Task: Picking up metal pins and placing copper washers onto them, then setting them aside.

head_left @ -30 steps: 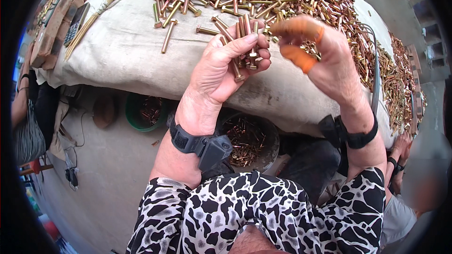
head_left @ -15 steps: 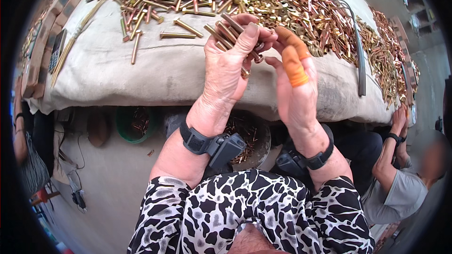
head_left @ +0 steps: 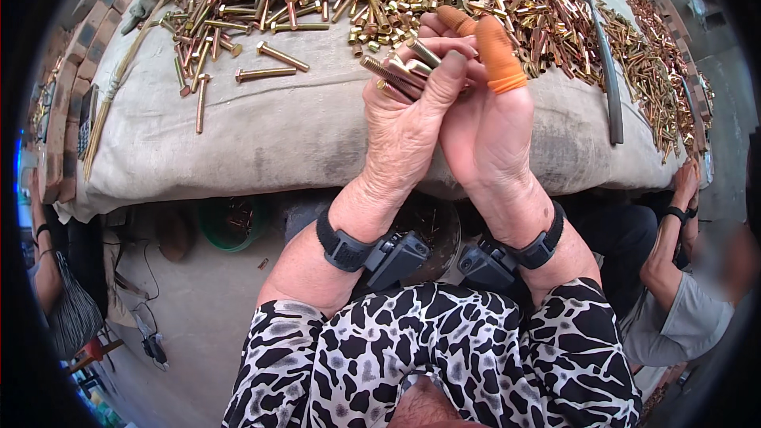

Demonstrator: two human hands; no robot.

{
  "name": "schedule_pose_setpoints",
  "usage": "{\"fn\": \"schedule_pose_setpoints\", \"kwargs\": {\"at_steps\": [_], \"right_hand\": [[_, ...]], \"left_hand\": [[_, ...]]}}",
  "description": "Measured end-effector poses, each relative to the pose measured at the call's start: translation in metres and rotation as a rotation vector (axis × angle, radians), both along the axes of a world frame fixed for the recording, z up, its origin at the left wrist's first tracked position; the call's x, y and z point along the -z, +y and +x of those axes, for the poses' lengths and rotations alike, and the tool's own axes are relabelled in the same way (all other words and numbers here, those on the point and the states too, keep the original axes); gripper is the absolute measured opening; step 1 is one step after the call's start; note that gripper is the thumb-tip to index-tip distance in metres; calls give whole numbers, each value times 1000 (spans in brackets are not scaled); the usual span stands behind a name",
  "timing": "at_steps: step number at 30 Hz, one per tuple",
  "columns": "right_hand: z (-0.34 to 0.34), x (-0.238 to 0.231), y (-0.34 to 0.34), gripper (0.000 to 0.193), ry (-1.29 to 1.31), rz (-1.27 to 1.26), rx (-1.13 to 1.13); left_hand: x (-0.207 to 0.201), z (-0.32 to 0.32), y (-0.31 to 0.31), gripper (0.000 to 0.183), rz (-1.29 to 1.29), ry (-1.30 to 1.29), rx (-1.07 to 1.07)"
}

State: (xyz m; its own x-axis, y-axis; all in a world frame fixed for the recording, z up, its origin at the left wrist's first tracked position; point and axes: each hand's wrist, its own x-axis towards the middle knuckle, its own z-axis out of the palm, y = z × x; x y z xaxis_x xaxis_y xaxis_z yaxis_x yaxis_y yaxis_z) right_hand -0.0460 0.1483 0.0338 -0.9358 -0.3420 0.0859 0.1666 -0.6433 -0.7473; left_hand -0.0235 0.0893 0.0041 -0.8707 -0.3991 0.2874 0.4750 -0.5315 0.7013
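Observation:
My left hand [head_left: 403,141] is closed around several brass-coloured bolts [head_left: 387,74], their threaded ends sticking out to the left above the fingers. Beside it, my right hand [head_left: 493,135] presses against the left fingers, palm facing up. An orange finger cot [head_left: 498,54] covers its upright thumb, and a second orange cot [head_left: 456,21] sits on a finger stretched out behind. That thumb and finger stand apart; the other right fingertips are partly hidden behind my left hand. Just beyond lies a heap of bolts [head_left: 261,0], with loose bolts [head_left: 265,74] nearer me on the cloth.
Pale cloth [head_left: 277,131] covers the work surface. A dark curved bar [head_left: 612,103] lies at the right, bundled sticks [head_left: 131,55] at the left by a brick edge [head_left: 79,71]. Below are a green tub [head_left: 230,226] and another container [head_left: 444,230]. Co-workers sit on both sides.
Both hands have moved slightly right and come together. The right thumb now stands upright close against the left fingers. My left hand keeps its bolts. The view has shifted a little.

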Motion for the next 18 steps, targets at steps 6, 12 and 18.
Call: {"fn": "schedule_pose_setpoints", "kwargs": {"at_steps": [6,12,18], "right_hand": [[-13,-6,34,32,205,371,-169],[-14,-2,52,23,228,335,-259],[-24,6,68,15,264,273,-225]], "left_hand": [[-3,6,-7,24,-23,-123,103],[2,9,-10,23,-147,-185,492],[-2,8,-7,22,-140,-248,453]]}}
